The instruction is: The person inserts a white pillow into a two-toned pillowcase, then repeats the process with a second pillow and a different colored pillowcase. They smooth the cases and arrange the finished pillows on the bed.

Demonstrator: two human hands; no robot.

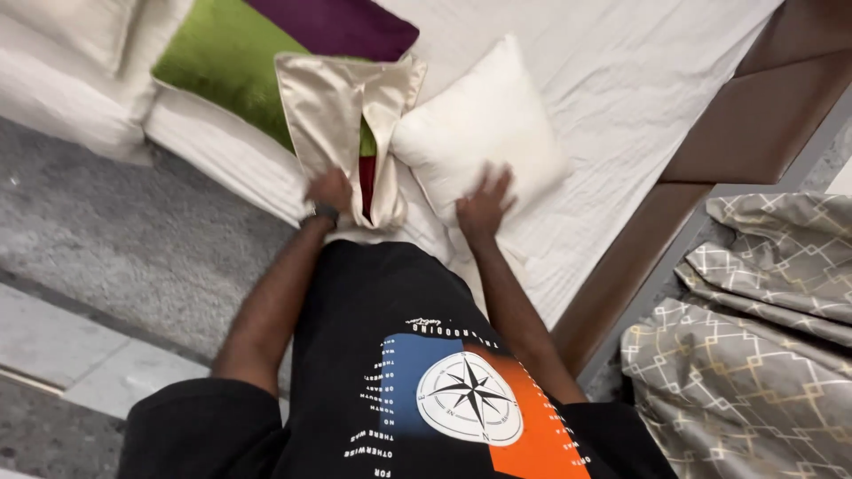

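White cotton, creased all over, covers the mattress (612, 98) that fills the far half of my view; it runs off the top edge, and a brown padded bed frame (754, 115) borders it on the right. Left of the bed I see grey carpet (151, 239), then pale floor tiles (62, 346) at the near left. On the right, beyond the frame, a grey quilt with a gold lattice pattern (754, 355) lies bunched and cut off by the picture edge.

My left hand (329, 190) is closed on the near end of a champagne satin pillow cover (342, 124), which lies on the mattress edge with its opening gaping. My right hand (484, 206) rests with fingers spread, palm down, on the near corner of a plain cream pillow (484, 133) just right of the cover; it presses rather than grips.

A green cushion (222, 62) and a purple cushion (342, 25) lie partly under the cover, and their colours show through its open slit, so I cannot tell what sits inside. My black shirt hides the near mattress edge.

The pillow touches the cover's right side. Far right of it the sheet lies open up to the frame; on the left, more white bedding (62, 80) crowds the corner.
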